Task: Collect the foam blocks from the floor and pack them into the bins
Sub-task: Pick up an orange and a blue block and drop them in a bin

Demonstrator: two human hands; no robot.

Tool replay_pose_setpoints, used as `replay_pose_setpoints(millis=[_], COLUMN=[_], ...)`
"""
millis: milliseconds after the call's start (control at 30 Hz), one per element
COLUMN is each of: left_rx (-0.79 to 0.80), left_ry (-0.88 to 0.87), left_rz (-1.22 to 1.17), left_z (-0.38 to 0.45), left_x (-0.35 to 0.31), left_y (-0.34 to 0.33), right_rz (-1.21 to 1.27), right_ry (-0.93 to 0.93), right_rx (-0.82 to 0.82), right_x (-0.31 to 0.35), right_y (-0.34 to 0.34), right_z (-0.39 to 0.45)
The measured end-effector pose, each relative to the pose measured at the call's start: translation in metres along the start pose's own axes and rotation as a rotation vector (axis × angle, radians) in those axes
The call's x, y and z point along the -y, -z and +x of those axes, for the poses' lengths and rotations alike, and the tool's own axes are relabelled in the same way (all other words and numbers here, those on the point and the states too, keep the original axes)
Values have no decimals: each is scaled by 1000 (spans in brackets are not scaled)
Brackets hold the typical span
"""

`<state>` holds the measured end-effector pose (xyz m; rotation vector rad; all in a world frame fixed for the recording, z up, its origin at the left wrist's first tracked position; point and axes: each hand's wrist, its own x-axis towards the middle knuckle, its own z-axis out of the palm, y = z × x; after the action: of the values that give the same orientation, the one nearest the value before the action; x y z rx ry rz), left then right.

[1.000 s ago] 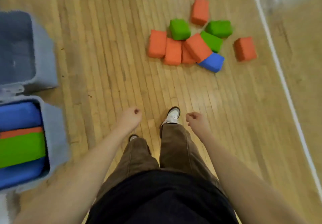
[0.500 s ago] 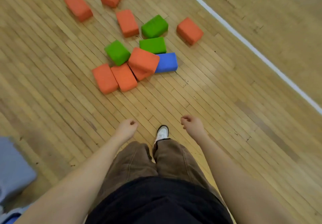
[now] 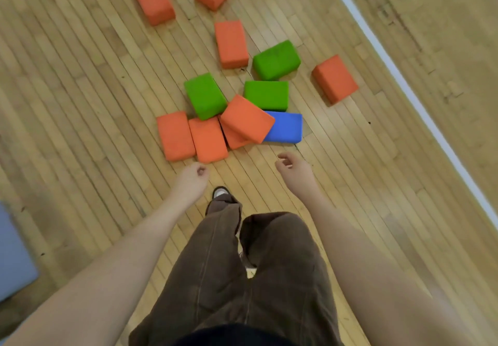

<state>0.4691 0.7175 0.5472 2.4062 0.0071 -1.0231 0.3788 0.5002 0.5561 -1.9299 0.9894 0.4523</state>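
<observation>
both hands empty, no block held. left hand (image 3: pixel 192 181) is loosely curled, fingers folded in, closed on nothing. right hand (image 3: pixel 295 171) is half-open, fingers bent downward, also gripping nothing. both hang low over the floor (image 3: pixel 80 103), likely poised to reach for the pile.

foam blocks lie just beyond the hands. nearest the left grip: two orange blocks (image 3: pixel 192 139) side by side and touching, long axes running away from the person, tilted slightly left. directly ahead of the right grip: a blue block (image 3: pixel 285 131), flat, long axis crosswise. a tilted orange block (image 3: pixel 246 118) leans across it and over another orange one, so it sits propped, not flat; judgement: it should come off first or the stack shifts. further out, three green blocks (image 3: pixel 266 95), then four more orange ones scattered, well apart from the hands.

bin (image 3: pixel 13 251): only a grey-blue corner shows, behind and to the left of the left grip; contents not visible.

step, as judged: approach to pick-up; much floor stock left.
</observation>
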Motion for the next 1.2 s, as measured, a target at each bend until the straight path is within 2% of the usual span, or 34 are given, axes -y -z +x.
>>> replay_pose_setpoints(millis=[133,267,467,700,833,933,1000,1200], left_rx=[-27,-65,-104,-174,-115,-81,-109,-260], left_ry=[-86,-199,-291,-425,-510,-565,-613,-746], left_rz=[168,283,352,394,558,702,737,683], left_z=[87,181,340,474,516,527,528,502], left_x=[-25,-44,-30,-12,-6,0,0,12], left_y=[-7,-43,-134,-212,-241,-246,-245,-226], right_rz=[-62,-118,-94,-340,-398,-305,-241,-315], right_ry=[63,98,101,156,79,101,140,349], right_rx=[27,47,33,-93,-113,-116,-126,-280], right_x=[15,2,-66,-137,-164,-171,-169,-169], right_y=[-13,-40,-103,-153,-181,-184,-182,-186], right_z=[90,196,354,486,511,510,506,473])
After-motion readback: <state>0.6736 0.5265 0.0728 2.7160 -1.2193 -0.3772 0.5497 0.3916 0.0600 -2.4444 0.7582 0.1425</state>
